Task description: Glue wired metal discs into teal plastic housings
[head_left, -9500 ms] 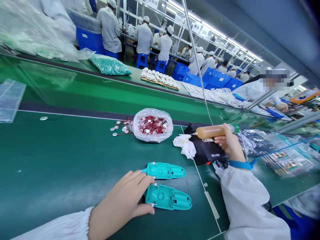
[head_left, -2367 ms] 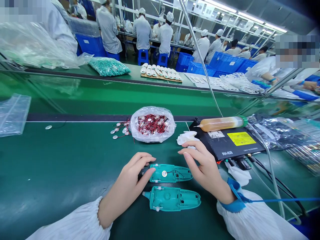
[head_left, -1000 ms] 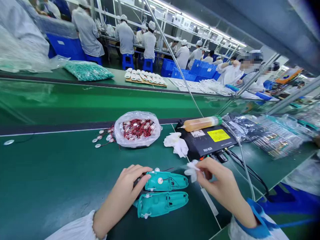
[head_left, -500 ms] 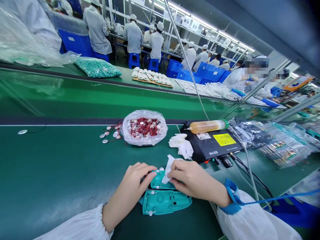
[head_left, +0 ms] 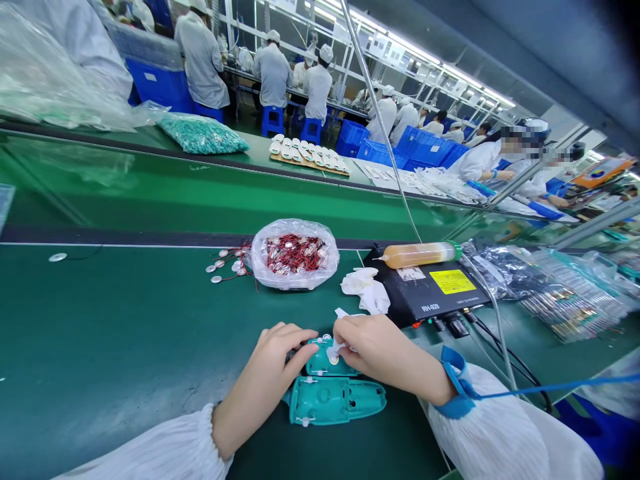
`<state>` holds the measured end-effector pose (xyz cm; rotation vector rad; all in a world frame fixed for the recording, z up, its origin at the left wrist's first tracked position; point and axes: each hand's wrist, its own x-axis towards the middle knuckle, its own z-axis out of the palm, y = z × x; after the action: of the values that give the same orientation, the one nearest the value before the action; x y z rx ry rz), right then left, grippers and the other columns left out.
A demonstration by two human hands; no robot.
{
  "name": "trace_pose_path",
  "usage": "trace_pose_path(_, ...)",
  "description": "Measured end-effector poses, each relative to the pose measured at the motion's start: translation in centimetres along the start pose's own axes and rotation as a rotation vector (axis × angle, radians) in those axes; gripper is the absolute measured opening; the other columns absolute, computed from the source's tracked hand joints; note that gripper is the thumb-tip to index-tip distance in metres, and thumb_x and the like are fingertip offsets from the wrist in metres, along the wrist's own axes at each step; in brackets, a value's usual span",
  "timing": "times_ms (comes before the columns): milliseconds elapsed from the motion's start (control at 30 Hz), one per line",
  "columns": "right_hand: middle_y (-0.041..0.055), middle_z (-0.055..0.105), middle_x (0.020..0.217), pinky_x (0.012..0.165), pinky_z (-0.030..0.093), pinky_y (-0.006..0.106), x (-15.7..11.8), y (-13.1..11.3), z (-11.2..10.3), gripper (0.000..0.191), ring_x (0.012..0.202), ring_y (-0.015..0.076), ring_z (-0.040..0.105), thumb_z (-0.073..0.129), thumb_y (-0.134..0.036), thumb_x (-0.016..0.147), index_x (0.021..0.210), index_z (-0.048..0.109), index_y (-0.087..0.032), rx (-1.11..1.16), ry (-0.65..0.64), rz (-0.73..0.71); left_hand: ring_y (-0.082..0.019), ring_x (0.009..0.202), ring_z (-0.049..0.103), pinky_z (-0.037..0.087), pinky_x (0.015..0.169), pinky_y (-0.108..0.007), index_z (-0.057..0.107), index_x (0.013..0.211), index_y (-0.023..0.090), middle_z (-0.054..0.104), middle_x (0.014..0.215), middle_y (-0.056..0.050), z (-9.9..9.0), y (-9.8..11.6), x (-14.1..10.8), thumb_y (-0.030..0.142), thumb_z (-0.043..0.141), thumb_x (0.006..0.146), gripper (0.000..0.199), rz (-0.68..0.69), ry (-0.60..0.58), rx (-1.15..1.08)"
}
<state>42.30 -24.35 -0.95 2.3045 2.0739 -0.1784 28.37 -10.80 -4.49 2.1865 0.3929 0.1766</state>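
1. the far teal shell [head_left: 320,365] is placed in front of the bowl [head_left: 259,257]; its left end is held between thumb and fingers of the left hand [head_left: 270,363].
2. a white tissue [head_left: 337,348] is pinched by the right hand [head_left: 375,345] at the shell's disc [head_left: 333,360].
3. the near teal shell [head_left: 325,403] is set farther from the bowl.

The hands [head_left: 373,343] cover both ends of the farther teal shell [head_left: 319,364] and part of a white tissue [head_left: 337,348]
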Motion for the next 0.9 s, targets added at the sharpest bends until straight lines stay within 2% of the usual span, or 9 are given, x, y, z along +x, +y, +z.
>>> trace_pose_path(200,0.0002,0.061,0.073,0.049,0.019,0.028,0.5,0.0,-0.4,0.009,0.063,0.0148,0.055,0.057,-0.010,0.081,0.079,0.051,-0.017,-0.011,-0.022,0.020,-0.021,0.093,0.059,0.042,0.086,-0.037,0.069,0.101,0.024,0.069,0.095,0.000,0.0,-0.1,0.0,0.026,0.051,0.089,0.022,-0.009,-0.004,-0.042)
trace_pose_path(467,-0.0016,0.063,0.071,0.051,0.021,0.026,1.2,0.3,-0.7,0.009,0.063,0.0139,0.057,0.059,-0.019,0.083,0.079,0.051,-0.018,0.018,-0.031,0.016,-0.020,0.089,0.060,0.046,0.080,-0.033,0.071,0.100,0.023,0.070,0.091,-0.001,-0.1,-0.1,0.0,0.024,0.052,0.087,0.022,0.009,0.001,-0.059)
trace_pose_path(667,-0.0006,0.063,0.073,0.051,0.022,0.027,1.4,0.0,-0.8,0.007,0.064,0.0146,0.058,0.058,-0.018,0.084,0.080,0.052,-0.018,-0.008,-0.027,0.009,-0.019,0.086,0.062,0.048,0.074,-0.031,0.071,0.097,0.025,0.071,0.089,-0.001,-0.2,0.0,0.0,0.025,0.052,0.086,0.022,0.025,0.028,-0.045)
trace_pose_path(900,0.0045,0.063,0.071,0.050,0.019,0.029,0.9,0.0,-0.9,0.008,0.062,0.0175,0.058,0.058,-0.011,0.082,0.076,0.054,-0.015,-0.042,-0.006,-0.012,-0.019,0.086,0.062,0.048,0.075,-0.031,0.071,0.098,0.025,0.072,0.091,0.000,-0.3,0.3,0.0,0.025,0.052,0.086,0.022,0.015,0.019,-0.040)
